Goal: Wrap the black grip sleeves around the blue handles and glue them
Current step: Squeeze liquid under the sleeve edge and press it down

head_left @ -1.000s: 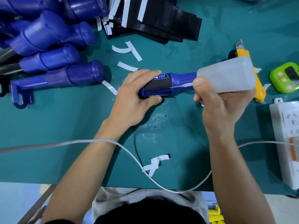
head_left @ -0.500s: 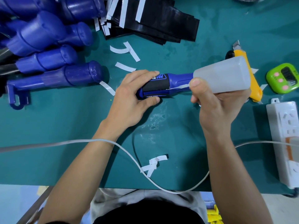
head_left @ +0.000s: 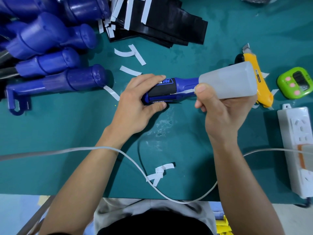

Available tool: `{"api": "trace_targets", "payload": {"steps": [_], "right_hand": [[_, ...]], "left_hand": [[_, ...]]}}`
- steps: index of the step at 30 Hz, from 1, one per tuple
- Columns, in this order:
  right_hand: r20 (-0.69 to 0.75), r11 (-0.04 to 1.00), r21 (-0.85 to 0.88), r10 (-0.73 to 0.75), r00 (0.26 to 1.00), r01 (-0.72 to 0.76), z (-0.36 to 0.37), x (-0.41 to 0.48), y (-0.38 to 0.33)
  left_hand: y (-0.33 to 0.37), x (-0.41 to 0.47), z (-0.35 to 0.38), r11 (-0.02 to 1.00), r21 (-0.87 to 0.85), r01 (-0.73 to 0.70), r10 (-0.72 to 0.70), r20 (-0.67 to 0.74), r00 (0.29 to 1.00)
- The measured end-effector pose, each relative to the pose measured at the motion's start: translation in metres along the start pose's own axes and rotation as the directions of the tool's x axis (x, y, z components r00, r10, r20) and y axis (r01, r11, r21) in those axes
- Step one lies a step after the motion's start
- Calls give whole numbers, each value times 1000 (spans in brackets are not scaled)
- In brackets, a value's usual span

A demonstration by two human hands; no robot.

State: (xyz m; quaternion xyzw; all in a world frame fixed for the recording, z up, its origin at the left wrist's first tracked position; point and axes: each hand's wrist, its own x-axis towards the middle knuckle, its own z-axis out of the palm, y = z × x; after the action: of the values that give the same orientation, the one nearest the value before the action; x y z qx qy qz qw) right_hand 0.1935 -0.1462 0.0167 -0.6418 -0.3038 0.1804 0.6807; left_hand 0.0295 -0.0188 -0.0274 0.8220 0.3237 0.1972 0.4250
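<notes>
On the green mat (head_left: 67,133), left hand (head_left: 135,106) grips the blue handle (head_left: 184,83); right hand (head_left: 223,112) grips a translucent bottle (head_left: 228,82), tip hidden.

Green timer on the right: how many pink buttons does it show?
3 pink buttons in a diagonal row on the green timer's face: upper-left, middle, lower-right, beside the dark screen. None appears hidden.

I read a teal mat (head_left: 67,133), blue handles (head_left: 50,36) upper left, black sleeves (head_left: 169,31) with white strips (head_left: 145,9) top centre, a cloudy-white bottle (head_left: 228,82), a yellow knife (head_left: 265,97), and a lime-green timer (head_left: 294,83) at right, its buttons pink, I think.
</notes>
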Motion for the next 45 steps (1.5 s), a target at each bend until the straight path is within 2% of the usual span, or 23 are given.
{"api": "trace_targets", "payload": {"steps": [25,31,37,45], "right_hand": [[20,1000,-9,5,1000,-4,-2,2,3],[8,996,-84,-23,1000,23,-3,0,7],[32,1000,-21,-2,1000,2,-2,0,4],[11,996,-82,-46,999,47,-8,1,6]], "left_hand": [[1,0,0,1000,-6,-9,9,-2,1000],[1,-1,0,1000,-12,-1,1,1,1000],[0,0,0,1000,-12,-1,1,4,1000],[-1,-1,1,1000,-8,-8,8,-4,1000]]}}
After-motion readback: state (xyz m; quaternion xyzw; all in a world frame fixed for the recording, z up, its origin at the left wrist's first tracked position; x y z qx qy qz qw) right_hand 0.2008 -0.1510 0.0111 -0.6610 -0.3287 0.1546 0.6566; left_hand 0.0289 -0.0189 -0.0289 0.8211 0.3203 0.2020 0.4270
